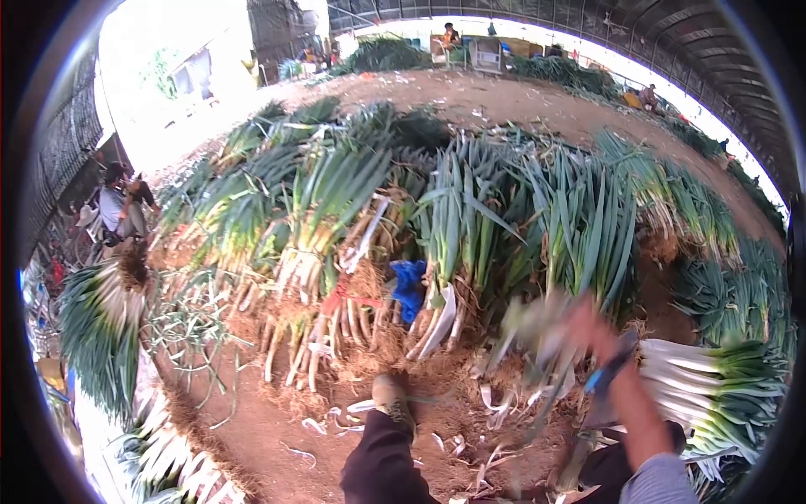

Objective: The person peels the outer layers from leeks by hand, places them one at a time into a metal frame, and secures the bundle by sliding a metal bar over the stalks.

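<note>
My right hand (589, 330), smeared by motion, reaches in from the lower right with a dark and blue band (611, 363) at the wrist. Its fingers blur into a pale green streak (537, 323) of leafy strands on their left, so I cannot tell whether they grip it. Just behind stands a thick bundle of leeks (588, 223), green tops up. Right of the forearm lies a pile of clean white-stemmed leeks (701, 382). Peeled strips (499, 407) litter the soil below. My left hand is out of the picture.
Rows of rooty leeks (306, 269) stretch across the front, with a blue cloth (409, 290) among them. My shoe (393, 399) rests on the soil. More leeks (101, 332) lie at the left, near a seated person (124, 202). Other people sit far back.
</note>
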A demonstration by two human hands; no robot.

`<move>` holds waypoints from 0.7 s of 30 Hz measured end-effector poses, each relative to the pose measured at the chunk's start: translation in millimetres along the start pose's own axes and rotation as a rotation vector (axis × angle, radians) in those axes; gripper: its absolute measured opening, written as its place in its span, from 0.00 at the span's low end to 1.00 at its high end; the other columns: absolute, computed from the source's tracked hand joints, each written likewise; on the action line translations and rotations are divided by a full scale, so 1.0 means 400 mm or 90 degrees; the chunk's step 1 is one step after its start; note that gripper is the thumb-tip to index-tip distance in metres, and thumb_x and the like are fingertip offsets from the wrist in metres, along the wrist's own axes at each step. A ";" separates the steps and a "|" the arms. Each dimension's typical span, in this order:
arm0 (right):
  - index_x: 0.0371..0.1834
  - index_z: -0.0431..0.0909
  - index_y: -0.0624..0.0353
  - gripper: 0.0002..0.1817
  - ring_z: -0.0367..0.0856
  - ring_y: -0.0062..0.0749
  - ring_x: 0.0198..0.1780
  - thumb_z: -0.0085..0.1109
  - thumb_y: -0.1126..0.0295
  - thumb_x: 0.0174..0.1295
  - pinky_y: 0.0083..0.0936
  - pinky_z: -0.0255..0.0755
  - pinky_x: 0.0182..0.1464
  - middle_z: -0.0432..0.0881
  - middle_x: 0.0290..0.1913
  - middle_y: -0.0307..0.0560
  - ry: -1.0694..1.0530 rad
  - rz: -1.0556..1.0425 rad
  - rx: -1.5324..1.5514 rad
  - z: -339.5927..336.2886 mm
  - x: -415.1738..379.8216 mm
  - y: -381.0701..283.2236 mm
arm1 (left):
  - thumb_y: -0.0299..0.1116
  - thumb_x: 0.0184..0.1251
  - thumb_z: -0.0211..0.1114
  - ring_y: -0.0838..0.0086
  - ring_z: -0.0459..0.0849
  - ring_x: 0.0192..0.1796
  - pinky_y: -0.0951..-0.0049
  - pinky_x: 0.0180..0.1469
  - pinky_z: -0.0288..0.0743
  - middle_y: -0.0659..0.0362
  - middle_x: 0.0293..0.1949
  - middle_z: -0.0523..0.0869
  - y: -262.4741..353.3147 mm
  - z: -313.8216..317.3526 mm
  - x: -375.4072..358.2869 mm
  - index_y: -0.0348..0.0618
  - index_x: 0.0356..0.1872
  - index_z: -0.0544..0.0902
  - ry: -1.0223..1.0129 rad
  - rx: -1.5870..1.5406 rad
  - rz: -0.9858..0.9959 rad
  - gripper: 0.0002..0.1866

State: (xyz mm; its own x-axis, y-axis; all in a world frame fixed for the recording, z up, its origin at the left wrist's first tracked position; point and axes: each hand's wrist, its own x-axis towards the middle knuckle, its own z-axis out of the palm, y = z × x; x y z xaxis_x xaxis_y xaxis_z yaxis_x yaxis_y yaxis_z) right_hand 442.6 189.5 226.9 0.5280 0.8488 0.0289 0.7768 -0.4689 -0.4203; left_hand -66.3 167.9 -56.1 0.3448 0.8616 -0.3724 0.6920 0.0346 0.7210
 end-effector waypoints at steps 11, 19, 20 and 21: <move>0.55 0.83 0.63 0.18 0.87 0.42 0.51 0.63 0.61 0.69 0.37 0.79 0.54 0.88 0.50 0.57 0.337 -0.240 0.142 -0.779 -0.135 -0.206 | 0.42 0.72 0.64 0.51 0.87 0.41 0.56 0.43 0.82 0.42 0.40 0.88 -0.344 -0.232 -0.505 0.37 0.58 0.82 0.108 0.005 -0.122 0.22; 0.37 0.81 0.59 0.19 0.85 0.54 0.42 0.58 0.52 0.68 0.46 0.79 0.46 0.86 0.40 0.55 -0.152 -0.378 0.083 0.012 -0.549 -0.027 | 0.33 0.69 0.67 0.46 0.84 0.47 0.50 0.48 0.76 0.41 0.43 0.84 0.440 -0.651 -0.439 0.38 0.43 0.83 0.441 0.280 0.205 0.09; 0.37 0.82 0.59 0.17 0.85 0.54 0.43 0.57 0.55 0.67 0.46 0.79 0.47 0.87 0.41 0.54 -0.182 -0.385 0.067 0.038 -0.572 -0.029 | 0.32 0.69 0.67 0.47 0.84 0.45 0.49 0.45 0.76 0.42 0.41 0.84 0.577 -0.659 -0.454 0.38 0.43 0.82 0.423 0.265 0.244 0.09; 0.38 0.83 0.59 0.15 0.85 0.54 0.45 0.57 0.58 0.67 0.45 0.79 0.48 0.87 0.42 0.54 -0.213 -0.392 0.052 0.062 -0.587 -0.034 | 0.31 0.69 0.66 0.48 0.85 0.43 0.48 0.43 0.76 0.43 0.39 0.84 0.693 -0.645 -0.455 0.38 0.42 0.81 0.404 0.250 0.283 0.08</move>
State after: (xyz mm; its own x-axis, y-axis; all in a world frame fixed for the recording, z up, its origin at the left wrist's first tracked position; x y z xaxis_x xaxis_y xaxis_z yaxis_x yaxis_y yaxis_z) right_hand 299.4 2.5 203.4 -0.1434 0.9896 0.0081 0.8656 0.1293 -0.4838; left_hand -101.0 151.3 362.3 0.2972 0.8773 0.3768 0.7863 -0.4488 0.4247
